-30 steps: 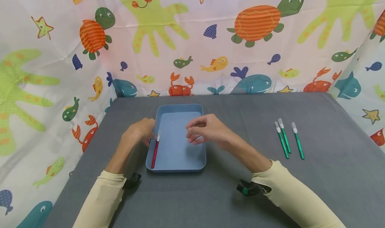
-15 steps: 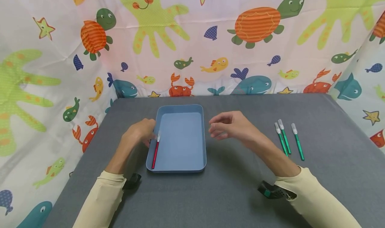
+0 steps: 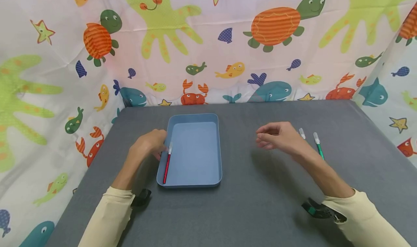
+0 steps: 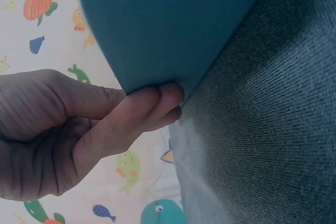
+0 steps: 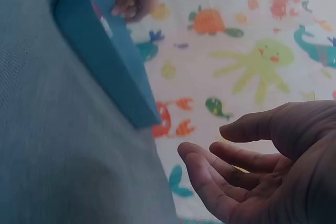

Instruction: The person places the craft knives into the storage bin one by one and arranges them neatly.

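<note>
My left hand (image 3: 150, 142) pinches the left wall of a shallow blue tray (image 3: 195, 149); in the left wrist view its thumb and fingers (image 4: 131, 111) close on the tray's side. A red pen (image 3: 167, 167) with a clear cap lies inside the tray along that wall. To the right of the tray, my right hand (image 3: 280, 136) hangs over the grey table, fingers loosely bent and holding nothing. In the right wrist view a gap shows between thumb and fingers (image 5: 210, 177). Beyond this hand lie green pens (image 3: 320, 150) with clear caps, partly hidden by the forearm.
The grey cloth-covered table (image 3: 241, 207) carries the tray at left of centre and the pens at right. A curtain (image 3: 215, 47) printed with sea animals stands along the back and both sides. A black wrist camera (image 3: 317, 210) sits under the right sleeve.
My right hand has moved from over the tray to the right, toward the green pens, and its forearm now covers part of them. The left hand stays on the tray's wall.
</note>
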### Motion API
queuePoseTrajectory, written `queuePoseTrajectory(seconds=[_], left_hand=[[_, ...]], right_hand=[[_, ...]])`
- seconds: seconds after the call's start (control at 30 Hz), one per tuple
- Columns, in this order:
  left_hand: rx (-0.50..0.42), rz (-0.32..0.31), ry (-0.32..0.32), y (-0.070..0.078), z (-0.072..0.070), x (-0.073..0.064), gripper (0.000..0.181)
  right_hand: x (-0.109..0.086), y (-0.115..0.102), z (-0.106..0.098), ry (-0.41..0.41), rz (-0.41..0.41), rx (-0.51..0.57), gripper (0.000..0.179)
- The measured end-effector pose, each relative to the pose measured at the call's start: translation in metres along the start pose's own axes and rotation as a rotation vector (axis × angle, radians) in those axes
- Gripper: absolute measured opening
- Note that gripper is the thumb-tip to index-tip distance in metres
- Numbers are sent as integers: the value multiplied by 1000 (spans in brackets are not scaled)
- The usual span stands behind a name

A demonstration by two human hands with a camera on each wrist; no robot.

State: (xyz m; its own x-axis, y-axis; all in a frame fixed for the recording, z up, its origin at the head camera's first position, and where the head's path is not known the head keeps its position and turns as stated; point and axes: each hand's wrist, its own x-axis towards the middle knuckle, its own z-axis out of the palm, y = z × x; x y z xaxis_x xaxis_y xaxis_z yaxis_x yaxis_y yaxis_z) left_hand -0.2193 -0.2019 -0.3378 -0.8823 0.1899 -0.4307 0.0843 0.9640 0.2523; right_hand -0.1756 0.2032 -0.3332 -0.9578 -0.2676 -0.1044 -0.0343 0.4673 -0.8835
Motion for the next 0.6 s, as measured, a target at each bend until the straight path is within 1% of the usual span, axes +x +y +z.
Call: queuePoseTrajectory(seconds=[0.13, 0.37, 0.5, 0.6], left_hand=[[5, 6, -4, 0, -1, -1, 42], [27, 9, -2, 1, -3, 1, 42], [6, -5, -11, 1, -2, 1, 43], [-9, -9, -12, 1, -1, 1, 43]], right_hand=[[-8, 16, -15, 22, 19, -96, 38], [-17, 42, -47, 78, 80, -257, 39], [-19, 54, -60, 108, 103, -342, 38], [-20, 61, -66, 124, 124, -377, 37]])
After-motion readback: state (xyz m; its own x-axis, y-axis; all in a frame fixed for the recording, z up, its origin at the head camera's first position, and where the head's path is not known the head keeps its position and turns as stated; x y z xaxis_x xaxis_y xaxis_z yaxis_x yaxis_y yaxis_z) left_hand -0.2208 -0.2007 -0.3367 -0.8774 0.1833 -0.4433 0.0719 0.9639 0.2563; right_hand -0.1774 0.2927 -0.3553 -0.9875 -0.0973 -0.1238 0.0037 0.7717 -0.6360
